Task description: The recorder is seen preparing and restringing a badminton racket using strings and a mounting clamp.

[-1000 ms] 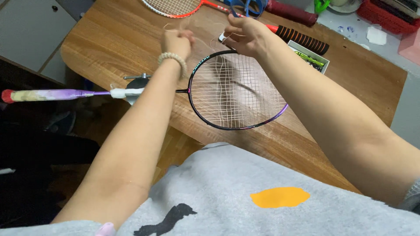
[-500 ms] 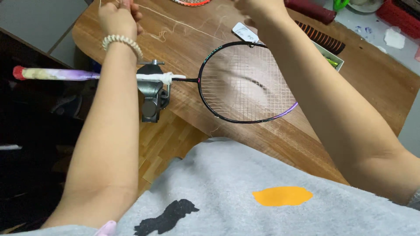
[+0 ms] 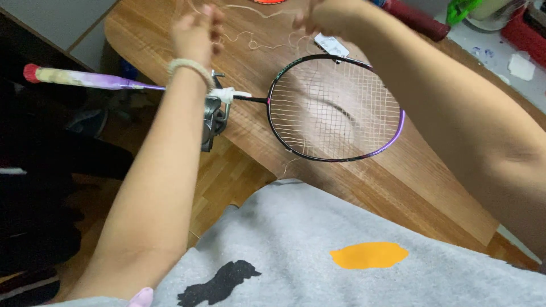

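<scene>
A: Hands status?

B: Both raised over the far side of the bench (image 3: 432,187), well apart. Left hand (image 3: 196,31) has its fingers pinched together on a loose length of pale string (image 3: 256,40). Right hand (image 3: 324,14) is half out of frame, looks closed on the same string, but can't tell for sure.

A: Where's the racket?

B: Racket (image 3: 335,108) lies flat, head over the bench, dark frame with a purple stretch. Shaft is held in a small metal clamp (image 3: 213,122) at the bench edge, white wrap at the clamp. Handle (image 3: 79,78) sticks out past the edge, off the bench.

A: Handling?

B: My read: string is thin, limp, light, kinks and tangles easily, so pinch it between fingertips and keep it off the clamp. Racket is light, frame stiff but crushable. Grab the handle or shaft, not the strung face.

A: Anything else nearby?

B: Dark red grip roll (image 3: 415,20) at the far edge, and a small white card (image 3: 331,44) just beyond the racket head.
</scene>
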